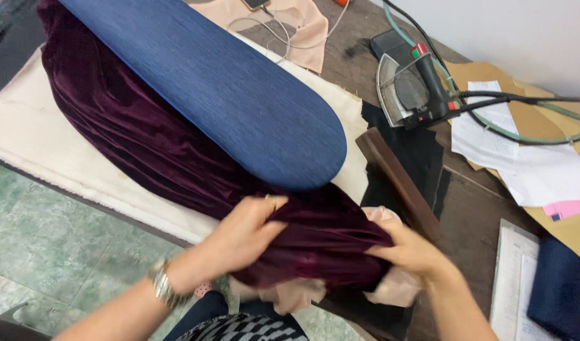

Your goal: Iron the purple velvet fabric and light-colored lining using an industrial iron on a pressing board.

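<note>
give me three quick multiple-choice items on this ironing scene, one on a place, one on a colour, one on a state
1. Where does the iron sit?
A. on the blue board
B. on the table right of the board
C. on the floor

2. What colour is the velvet fabric?
A. dark maroon
B. green
C. yellow

3. What are the left hand and right hand doing?
A. resting flat
B. gripping the velvet
C. holding the iron

Answers: 1 B, it rests beside the blue board. 2 A, deep wine pile. 3 B, fingers bunch the cloth.
</note>
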